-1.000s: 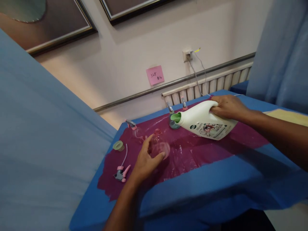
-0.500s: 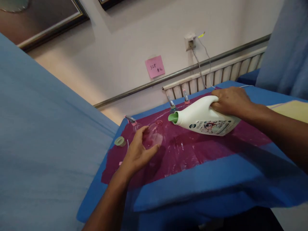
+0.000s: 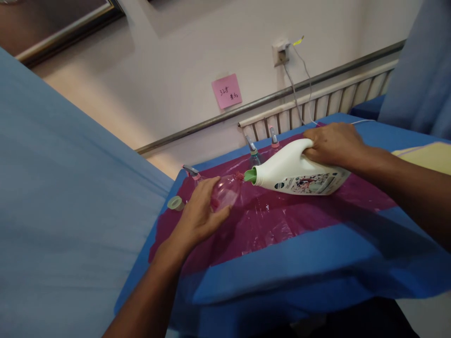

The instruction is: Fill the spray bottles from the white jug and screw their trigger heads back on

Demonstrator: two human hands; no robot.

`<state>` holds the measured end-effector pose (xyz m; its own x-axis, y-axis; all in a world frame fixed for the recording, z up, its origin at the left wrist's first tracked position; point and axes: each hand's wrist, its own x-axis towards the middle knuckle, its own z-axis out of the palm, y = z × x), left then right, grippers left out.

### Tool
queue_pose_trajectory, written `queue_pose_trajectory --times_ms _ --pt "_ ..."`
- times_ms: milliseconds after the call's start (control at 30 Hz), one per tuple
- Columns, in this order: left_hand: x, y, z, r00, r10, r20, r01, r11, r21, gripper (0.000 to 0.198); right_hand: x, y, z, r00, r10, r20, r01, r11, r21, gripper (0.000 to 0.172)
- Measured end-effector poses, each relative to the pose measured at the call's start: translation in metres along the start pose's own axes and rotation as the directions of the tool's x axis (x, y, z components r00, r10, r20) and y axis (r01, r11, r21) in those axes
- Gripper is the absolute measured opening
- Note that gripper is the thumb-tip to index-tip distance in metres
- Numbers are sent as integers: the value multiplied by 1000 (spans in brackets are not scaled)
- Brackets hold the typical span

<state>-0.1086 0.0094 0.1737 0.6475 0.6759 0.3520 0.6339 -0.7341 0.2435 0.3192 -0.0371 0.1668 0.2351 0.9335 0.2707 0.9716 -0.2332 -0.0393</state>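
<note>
My left hand (image 3: 197, 213) is curled around a clear pinkish plastic bottle (image 3: 228, 191), thumb on the near side and fingers on the far side. The bottle leans to the right, its pink neck at the green pouring spout (image 3: 250, 176) of a white detergent jug (image 3: 287, 164). With my right hand (image 3: 333, 143) I grip the jug by its handle, tipped so the spout points left. The label faces me. Whether liquid is flowing cannot be made out. Left of the bottle lies a pale green cap (image 3: 175, 203).
A spray bottle (image 3: 193, 173) stands behind my left hand, and two more, one bluish (image 3: 254, 157) and one pink-necked (image 3: 274, 141), stand behind the jug. Dark red plastic sheeting (image 3: 271, 230) covers part of the blue-covered table (image 3: 299, 263). A blue curtain (image 3: 77, 188) hangs at left.
The jug has shifted slightly left, and the bottle has tilted toward it. Spout and bottle neck, apart before, now meet.
</note>
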Motion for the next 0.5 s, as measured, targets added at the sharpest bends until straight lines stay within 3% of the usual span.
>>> queue_pose_trajectory --times_ms 200,500 --pt "2 -3 -1 999 16 39 -19 998 64 76 3 2 2 1000 -25 2 24 997 75 38" --pt "6 0 -7 993 54 107 -72 984 165 80 -2 -8 -7 999 -36 18 36 999 -17 51"
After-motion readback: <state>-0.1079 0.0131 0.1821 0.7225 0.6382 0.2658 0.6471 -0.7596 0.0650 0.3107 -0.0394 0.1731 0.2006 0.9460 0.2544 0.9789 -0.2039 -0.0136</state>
